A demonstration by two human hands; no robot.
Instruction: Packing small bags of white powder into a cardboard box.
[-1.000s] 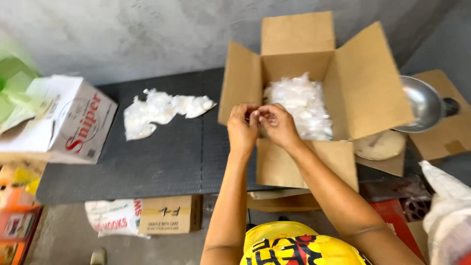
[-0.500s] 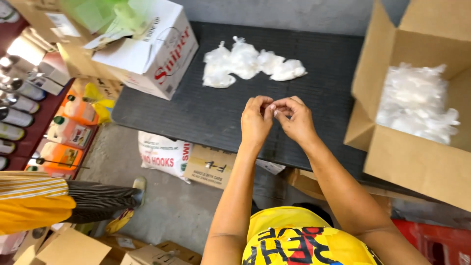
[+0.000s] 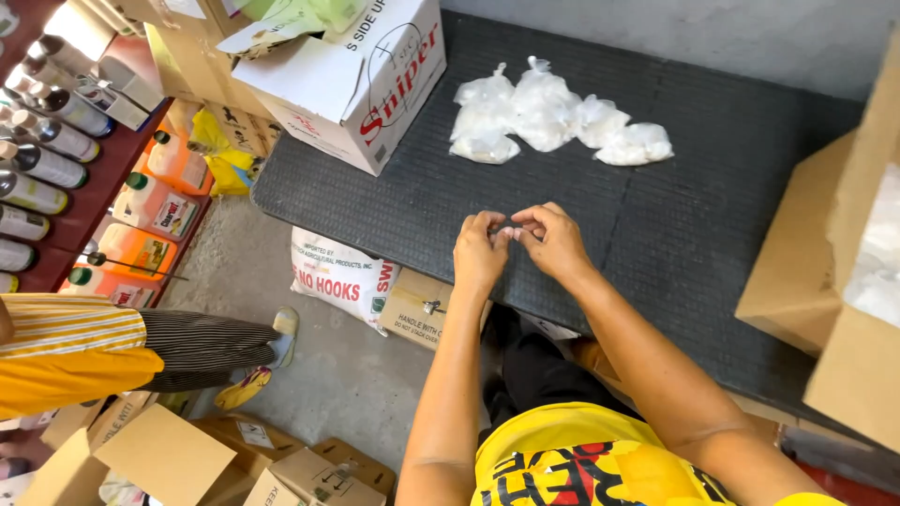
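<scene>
Two hands meet over the near edge of the dark worktop (image 3: pixel 731 244), and between them I can make out something tiny and pale that I cannot identify. My left hand (image 3: pixel 480 251) and right hand (image 3: pixel 553 242) touch at the tips, their fingers (image 3: pixel 518 221) pinched shut on that small thing, which sits just above the mat, well short of the pile beyond.

That pile of small clear bags (image 3: pixel 553 117) holding white stuff lies further back on the worktop, several bags bunched and touching; I judge these as finished. At the right edge an open brown carton (image 3: pixel 825 281) shows more white material inside, so I reckon plenty is left.

A white printed box (image 3: pixel 352 80) stands at the far left corner. Below, on the floor, a white sack (image 3: pixel 339 274) leans under the worktop.
</scene>
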